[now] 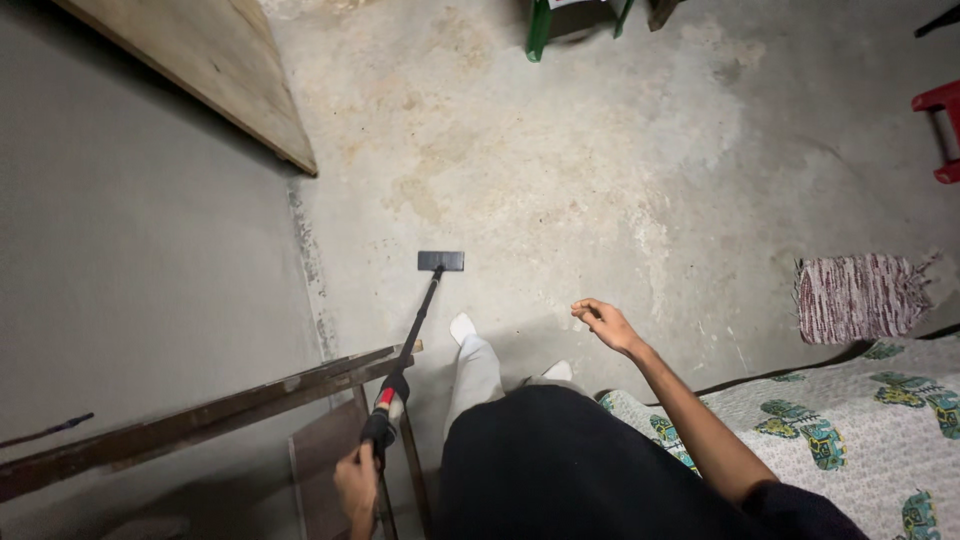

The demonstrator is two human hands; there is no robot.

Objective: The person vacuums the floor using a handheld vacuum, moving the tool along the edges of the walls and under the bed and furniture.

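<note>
Stained concrete floor [560, 150], grey wall [130, 260], patterned bedspread [850, 420], striped rug [860, 297]

The green stand [540, 28] and red stool [940, 128] are cut off by the frame's edges. The left hand [356, 485] runs off the bottom edge. The plank [200, 55] leaves at top, the bed [850, 430] at right.

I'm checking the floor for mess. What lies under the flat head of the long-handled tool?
The flat head rests on bare, stained concrete floor; nothing else shows around it. The patch directly beneath it is covered. The left hand grips the handle; the right hand is free.
</note>
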